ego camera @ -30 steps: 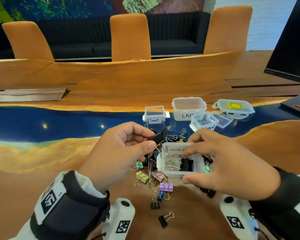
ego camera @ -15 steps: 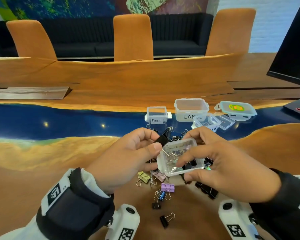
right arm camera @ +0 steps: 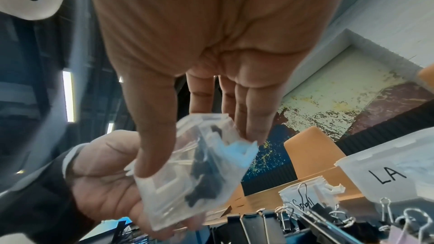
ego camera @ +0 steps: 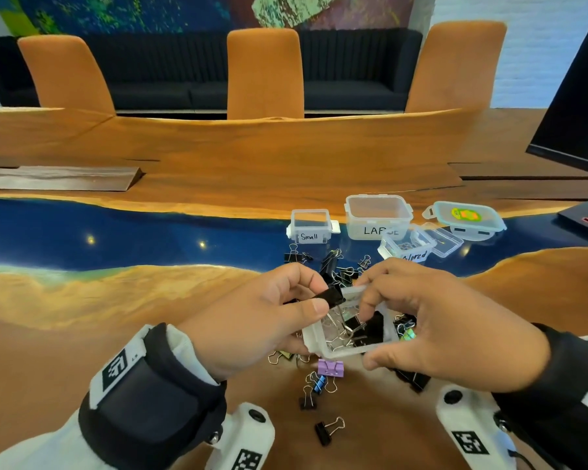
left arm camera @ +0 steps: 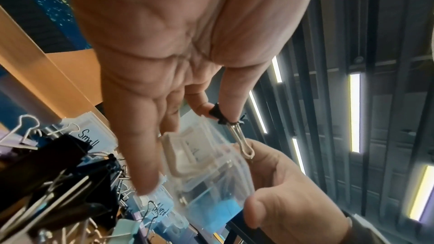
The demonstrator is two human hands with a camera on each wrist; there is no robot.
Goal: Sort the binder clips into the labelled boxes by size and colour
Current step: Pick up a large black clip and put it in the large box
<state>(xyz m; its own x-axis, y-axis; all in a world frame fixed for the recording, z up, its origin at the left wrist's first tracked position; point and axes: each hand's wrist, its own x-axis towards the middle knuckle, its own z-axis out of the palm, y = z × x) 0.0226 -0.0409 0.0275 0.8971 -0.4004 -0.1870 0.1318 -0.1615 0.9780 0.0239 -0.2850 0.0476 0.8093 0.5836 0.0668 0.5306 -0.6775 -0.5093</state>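
Hidden, cut off, unreadable

The label on the held box was smeared in the left wrist view and could not be read. The "LARGE" box had its last letters covered by the coloured-clips box. Clips under both hands were hidden. The monitor ran off the right edge.

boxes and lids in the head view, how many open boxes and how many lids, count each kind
open boxes: 4 (Small box, LARGE box, Colored box, held box in the right hand)
teal-rimmed lid: 1
clear lid: 1
total: 6
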